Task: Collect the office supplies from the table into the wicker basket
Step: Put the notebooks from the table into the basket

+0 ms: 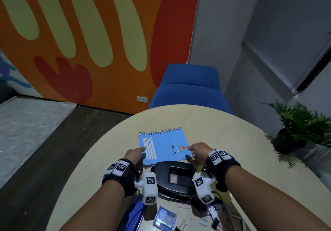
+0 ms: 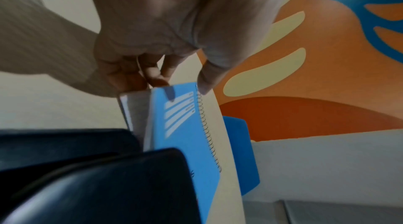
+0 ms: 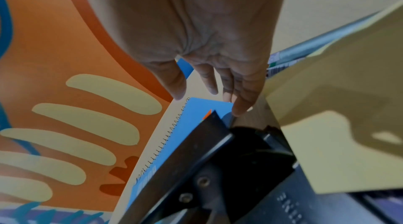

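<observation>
Lifting the spiral notebook (image 1: 163, 145) off the bench (image 1: 223, 128) wants even grips: left hand (image 1: 135, 154) and right hand (image 1: 198, 150) flank it. Left wrist view: fingers (image 2: 156, 76) pinch its near corner. Right wrist view: fingers (image 3: 242, 100) hang loosely, just touching the edge; the basket is unseen.

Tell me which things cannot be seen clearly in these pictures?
- Wicker basket: in no view.
- Notebook's near edge: head view, hidden behind the black hole punch.
- Small supplies at the table's near side: head view, cut by the bottom edge, too small to name.
- Left hand: left wrist view, blurred.
</observation>
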`<control>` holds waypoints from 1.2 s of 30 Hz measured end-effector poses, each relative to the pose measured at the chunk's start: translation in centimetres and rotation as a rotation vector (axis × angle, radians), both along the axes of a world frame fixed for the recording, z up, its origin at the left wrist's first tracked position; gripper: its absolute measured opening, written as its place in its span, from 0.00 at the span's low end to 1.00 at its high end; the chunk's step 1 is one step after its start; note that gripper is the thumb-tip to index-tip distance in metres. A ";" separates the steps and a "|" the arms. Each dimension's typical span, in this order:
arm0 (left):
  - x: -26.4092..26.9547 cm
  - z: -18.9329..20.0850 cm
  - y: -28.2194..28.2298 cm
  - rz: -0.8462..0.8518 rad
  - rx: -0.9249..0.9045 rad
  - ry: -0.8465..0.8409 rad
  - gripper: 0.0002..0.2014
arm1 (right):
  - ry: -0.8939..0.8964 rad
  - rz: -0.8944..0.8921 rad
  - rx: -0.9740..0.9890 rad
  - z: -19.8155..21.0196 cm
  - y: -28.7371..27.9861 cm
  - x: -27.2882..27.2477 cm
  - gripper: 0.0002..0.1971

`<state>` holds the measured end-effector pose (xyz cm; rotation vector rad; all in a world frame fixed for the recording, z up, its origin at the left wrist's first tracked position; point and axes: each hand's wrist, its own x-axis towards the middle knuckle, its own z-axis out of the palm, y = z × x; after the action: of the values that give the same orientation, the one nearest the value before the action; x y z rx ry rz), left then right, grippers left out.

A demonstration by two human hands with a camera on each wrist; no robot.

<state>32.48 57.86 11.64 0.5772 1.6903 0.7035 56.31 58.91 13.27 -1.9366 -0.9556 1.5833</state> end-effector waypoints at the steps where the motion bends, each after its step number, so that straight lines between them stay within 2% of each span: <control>1: 0.3 0.2 -0.1 -0.048 0.028 0.079 0.22 | 0.008 -0.003 0.003 0.1 -0.3 0.0 0.10; 4: 0.6 0.4 -1.0 -0.177 0.061 0.280 0.18 | 0.086 -0.038 0.015 -0.2 -0.2 0.0 0.07; 6: 0.6 1.4 -1.5 -0.257 0.094 0.345 0.15 | 0.154 -0.078 0.017 0.5 -0.3 -0.2 0.12; 8: 0.7 2.6 -1.7 -0.157 0.197 0.270 0.11 | 0.196 -0.062 0.038 1.6 -0.5 -0.4 0.11; 9: 0.5 3.0 -1.7 -0.147 0.288 0.320 0.10 | 0.162 -0.010 0.053 2.5 -0.8 -0.5 0.05; 10: 0.4 3.7 -1.8 -0.093 0.362 0.324 0.09 | 0.102 0.043 0.081 3.4 -1.1 -0.6 0.08; 12: 0.4 6.2 -2.3 -0.158 0.562 0.358 0.05 | -0.118 0.154 0.229 5.4 -1.5 -0.3 0.28; 14: 0.5 10.0 -3.8 -0.279 0.789 0.423 0.05 | -0.293 0.233 0.479 8.5 -2.7 -0.2 0.38; 16: 0.5 14.4 -5.9 -0.426 1.009 0.542 0.07 | -0.403 0.273 0.729 11.9 -5.2 0.1 0.42; 18: 0.9 18.5 -8.6 -0.571 1.125 0.632 0.07 | -0.543 0.289 0.890 15.0 -8.4 0.7 0.40; 21: 1.9 23.2 -12.6 -0.725 1.187 0.600 0.08 | -0.617 0.341 0.993 17.8 -14.8 2.7 0.27; 24: 3.1 25.2 -16.7 -0.817 1.214 0.483 0.09 | -0.501 0.411 0.950 19.1 -22.3 4.7 0.21; 26: 4.5 25.0 -19.2 -0.870 1.164 0.398 0.12 | -0.373 0.377 0.882 19.0 -27.8 5.8 0.19; 30: 7.7 21.2 -23.6 -0.998 1.055 0.322 0.13 | -0.187 0.210 0.553 15.7 -36.5 7.3 0.13; 33: 9.8 16.8 -26.4 -1.090 0.886 0.353 0.13 | -0.233 0.101 0.362 12.3 -41.1 8.2 0.13; 36: 11.5 12.2 -29.7 -1.205 0.716 0.411 0.13 | -0.504 0.156 0.181 8.2 -44.3 8.4 0.25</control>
<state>43.98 28.19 23.86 2.1086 1.0520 0.2491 64.67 14.66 21.51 -2.2153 -1.4241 1.0461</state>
